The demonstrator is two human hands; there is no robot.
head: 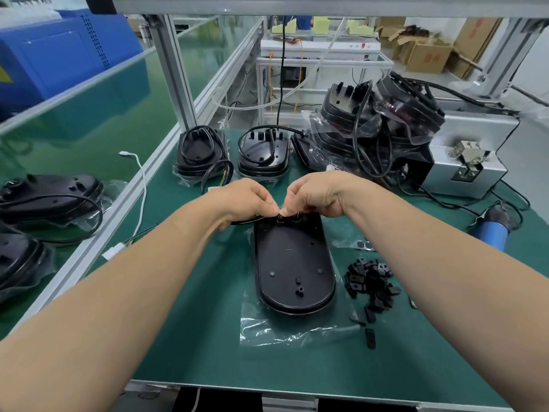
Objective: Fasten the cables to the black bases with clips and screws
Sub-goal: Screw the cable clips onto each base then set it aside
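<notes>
We find left hand (246, 197) fingers pinching thin black cable (242, 222); right hand (318, 194) fingers curled over oval black plastic base (294, 263), grip unclear.

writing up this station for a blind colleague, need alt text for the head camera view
The left hand and right hand pinch a cable at the far end of a black base lying on a green mat. A pile of small black clips lies to its right, with more cabled bases stacked behind.

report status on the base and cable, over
Left hand, right hand pinching cable at black base far end. Loose clips piled right of base, nothing blocking.
</notes>
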